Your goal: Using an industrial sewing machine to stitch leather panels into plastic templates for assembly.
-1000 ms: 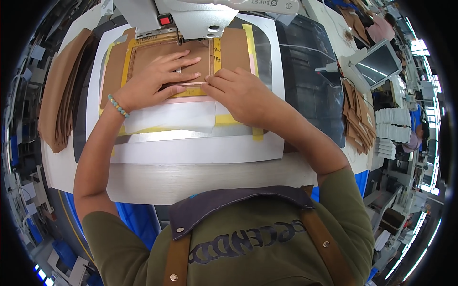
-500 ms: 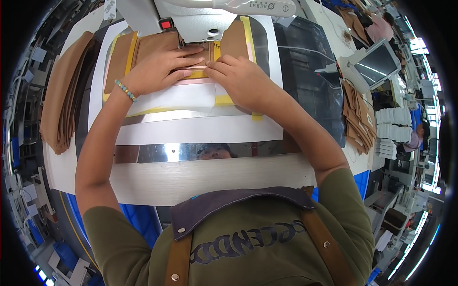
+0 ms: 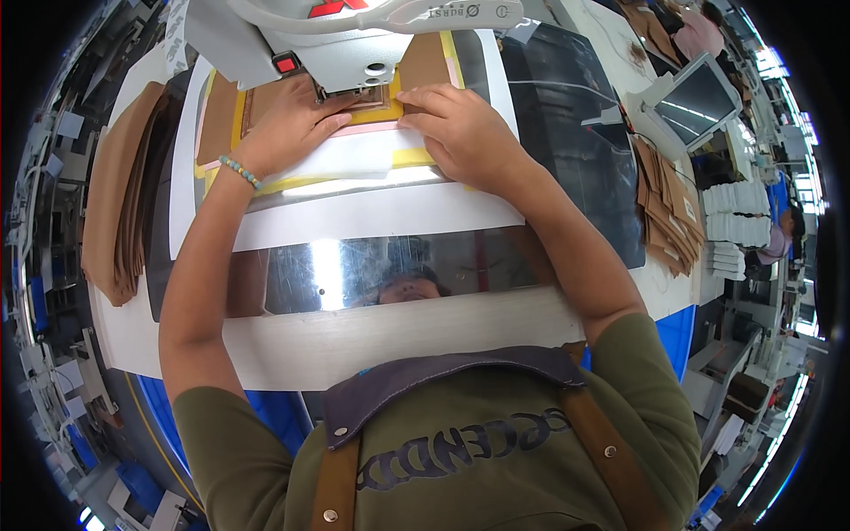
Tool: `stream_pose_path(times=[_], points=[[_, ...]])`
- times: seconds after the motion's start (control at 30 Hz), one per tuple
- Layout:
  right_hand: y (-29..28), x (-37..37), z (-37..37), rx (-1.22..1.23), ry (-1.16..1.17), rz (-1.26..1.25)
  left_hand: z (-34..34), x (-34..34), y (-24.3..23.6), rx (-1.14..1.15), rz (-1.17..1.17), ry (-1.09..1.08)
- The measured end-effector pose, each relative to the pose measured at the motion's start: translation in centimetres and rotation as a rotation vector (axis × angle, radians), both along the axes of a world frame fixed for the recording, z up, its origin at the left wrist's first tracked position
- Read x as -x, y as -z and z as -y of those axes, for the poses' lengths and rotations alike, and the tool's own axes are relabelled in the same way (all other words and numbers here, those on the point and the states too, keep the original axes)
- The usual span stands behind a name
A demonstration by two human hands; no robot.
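Observation:
Brown fabric (image 3: 427, 64) lies in a flat sewing template edged with yellow tape (image 3: 412, 158) and pink strips, on a white backing sheet (image 3: 354, 212). The sewing machine head (image 3: 350, 57) stands over it, its presser foot down near a brown rectangular piece framed in yellow. My left hand (image 3: 297, 128), with a beaded bracelet, lies flat on the template left of the foot; its fingertips are partly hidden under the head. My right hand (image 3: 465, 133) rests on the template's right side, fingers stretched toward the yellow tape. Neither hand grips anything visible.
A shiny metal plate (image 3: 354, 274) shows in front of the sheet. Folded brown fabric pieces (image 3: 124, 195) hang at the left. On the right are a dark clear panel (image 3: 575, 142), a screen (image 3: 695, 102) and stacked brown pieces (image 3: 664, 203). A person in pink (image 3: 699, 35) is far right.
The template and white sheet have slid away from me, baring more of the metal plate. My right hand has shifted rightward, apart from my left, which has moved slightly left.

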State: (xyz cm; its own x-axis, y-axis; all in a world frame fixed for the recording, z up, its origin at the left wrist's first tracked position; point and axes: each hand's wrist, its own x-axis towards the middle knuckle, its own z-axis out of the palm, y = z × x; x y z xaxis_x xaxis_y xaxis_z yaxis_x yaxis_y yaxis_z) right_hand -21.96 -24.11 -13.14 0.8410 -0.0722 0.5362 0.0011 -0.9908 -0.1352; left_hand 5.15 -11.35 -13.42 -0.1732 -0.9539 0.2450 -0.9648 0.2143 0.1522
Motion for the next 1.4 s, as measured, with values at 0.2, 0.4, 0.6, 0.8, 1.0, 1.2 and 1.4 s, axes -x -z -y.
stream_pose_path(times=[0.2,0.4,0.6,0.8,1.0,1.2,1.4], points=[[0.2,0.2,-0.1,-0.071,0.005,0.011,-1.8,-2.3,0.6,0.024,-0.049,-0.109],[0.6,0.2,-0.2,-0.1,0.01,0.031,-6.9,-9.7,0.5,0.031,-0.115,-0.412],[-0.6,0.6,-0.1,-0.138,0.065,-0.134,-9.7,-14.5,2.4,0.054,-0.002,-0.508],[-2.5,4.3,1.3,-0.234,0.055,-0.035,-9.9,-14.6,2.8,0.047,0.047,-0.507],[-3.5,6.8,0.6,-0.133,0.034,-0.17,-9.2,-12.5,1.9,0.049,0.172,-0.505],[-3.0,2.7,-3.5,-0.086,-0.173,-0.118,-5.9,-8.3,1.2,0.096,0.217,-0.417],[-0.8,0.7,-5.4,0.012,-0.076,-0.143,-3.3,-2.2,1.5,0.109,0.004,-0.57]])
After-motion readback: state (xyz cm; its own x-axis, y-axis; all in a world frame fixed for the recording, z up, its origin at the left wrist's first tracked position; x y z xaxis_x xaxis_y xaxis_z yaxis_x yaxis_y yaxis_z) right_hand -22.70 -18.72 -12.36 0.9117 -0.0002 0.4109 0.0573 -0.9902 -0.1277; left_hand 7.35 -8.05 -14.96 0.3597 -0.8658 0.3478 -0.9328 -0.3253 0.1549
